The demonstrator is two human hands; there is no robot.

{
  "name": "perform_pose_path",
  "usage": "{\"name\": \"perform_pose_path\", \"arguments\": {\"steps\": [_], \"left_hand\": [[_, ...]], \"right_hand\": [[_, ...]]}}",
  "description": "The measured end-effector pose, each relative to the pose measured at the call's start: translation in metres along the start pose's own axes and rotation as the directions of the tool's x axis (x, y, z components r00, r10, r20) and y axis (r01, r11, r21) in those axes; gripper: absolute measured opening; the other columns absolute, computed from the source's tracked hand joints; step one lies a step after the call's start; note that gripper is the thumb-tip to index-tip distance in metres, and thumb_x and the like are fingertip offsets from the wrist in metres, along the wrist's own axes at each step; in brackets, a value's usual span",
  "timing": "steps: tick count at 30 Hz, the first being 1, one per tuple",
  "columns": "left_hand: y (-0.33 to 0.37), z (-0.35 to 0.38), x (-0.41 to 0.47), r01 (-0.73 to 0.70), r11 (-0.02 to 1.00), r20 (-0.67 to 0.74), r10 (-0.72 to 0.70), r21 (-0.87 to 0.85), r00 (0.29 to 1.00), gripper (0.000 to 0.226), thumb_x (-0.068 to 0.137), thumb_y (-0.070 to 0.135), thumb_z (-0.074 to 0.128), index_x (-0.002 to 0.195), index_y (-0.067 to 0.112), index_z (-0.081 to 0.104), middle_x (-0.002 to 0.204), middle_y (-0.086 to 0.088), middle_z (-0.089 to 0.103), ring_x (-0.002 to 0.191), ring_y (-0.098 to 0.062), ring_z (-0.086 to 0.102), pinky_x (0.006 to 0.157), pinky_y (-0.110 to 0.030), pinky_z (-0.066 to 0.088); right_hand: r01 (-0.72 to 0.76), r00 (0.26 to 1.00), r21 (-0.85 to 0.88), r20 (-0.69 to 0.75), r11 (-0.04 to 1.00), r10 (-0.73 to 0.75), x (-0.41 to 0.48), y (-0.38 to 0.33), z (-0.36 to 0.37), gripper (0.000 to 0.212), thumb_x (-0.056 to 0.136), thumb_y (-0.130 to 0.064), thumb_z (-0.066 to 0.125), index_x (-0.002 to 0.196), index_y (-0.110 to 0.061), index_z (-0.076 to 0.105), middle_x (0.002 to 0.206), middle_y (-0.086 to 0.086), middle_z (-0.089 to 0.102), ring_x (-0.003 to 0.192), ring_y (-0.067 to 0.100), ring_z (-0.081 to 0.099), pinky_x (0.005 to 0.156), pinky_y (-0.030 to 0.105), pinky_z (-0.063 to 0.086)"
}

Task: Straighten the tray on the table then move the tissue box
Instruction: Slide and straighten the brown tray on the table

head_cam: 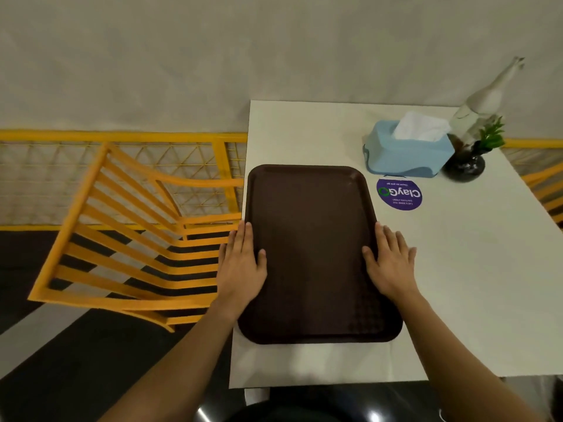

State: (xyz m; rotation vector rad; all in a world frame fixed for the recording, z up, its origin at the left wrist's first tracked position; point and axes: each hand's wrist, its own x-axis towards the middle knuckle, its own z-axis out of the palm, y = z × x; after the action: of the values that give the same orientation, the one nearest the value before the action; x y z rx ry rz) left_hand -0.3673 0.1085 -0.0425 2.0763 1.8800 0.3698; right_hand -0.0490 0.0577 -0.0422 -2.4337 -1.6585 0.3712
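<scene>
A dark brown tray (313, 239) lies on the white table (457, 284), along the table's left edge, its long sides running away from me. My left hand (242, 266) rests flat on the tray's left rim, thumb on the tray's surface. On the right rim, my right hand (390, 263) lies flat with fingers spread and thumb on the tray. A light blue tissue box (408, 153) with a white tissue sticking out stands behind the tray's far right corner, apart from both hands.
A round purple sticker (399, 193) lies between tray and tissue box. A glass bottle (484, 99) and a small plant in a dark pot (469, 162) stand right of the box. A yellow chair (122, 233) and yellow railing (122, 137) are at the left.
</scene>
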Motion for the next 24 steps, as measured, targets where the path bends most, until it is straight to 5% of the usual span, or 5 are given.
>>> {"name": "perform_pose_path", "arguments": {"steps": [10, 24], "left_hand": [[0.006, 0.002, 0.011, 0.013, 1.000, 0.030, -0.012, -0.023, 0.999, 0.070, 0.104, 0.045, 0.037, 0.162, 0.017, 0.008, 0.170, -0.004, 0.008, 0.156, -0.024, 0.010, 0.124, -0.048, 0.017], [0.015, -0.006, 0.020, 0.009, 0.999, 0.051, -0.007, -0.047, 0.999, 0.070, 0.106, 0.043, 0.036, 0.162, 0.015, 0.005, 0.171, -0.004, 0.004, 0.156, -0.023, 0.006, 0.125, -0.045, 0.013]], "right_hand": [[0.030, 0.996, -0.074, 0.090, 0.997, -0.023, 0.016, 0.014, -0.004, 0.075, 0.100, -0.068, 0.020, 0.160, -0.034, -0.009, 0.171, 0.003, -0.002, 0.155, 0.032, -0.007, 0.119, 0.060, -0.005], [0.045, 0.994, -0.036, 0.098, 0.998, -0.042, 0.027, 0.008, -0.012, 0.074, 0.102, -0.062, 0.027, 0.161, -0.031, -0.004, 0.171, 0.005, -0.002, 0.155, 0.033, -0.008, 0.120, 0.059, -0.004]]}}
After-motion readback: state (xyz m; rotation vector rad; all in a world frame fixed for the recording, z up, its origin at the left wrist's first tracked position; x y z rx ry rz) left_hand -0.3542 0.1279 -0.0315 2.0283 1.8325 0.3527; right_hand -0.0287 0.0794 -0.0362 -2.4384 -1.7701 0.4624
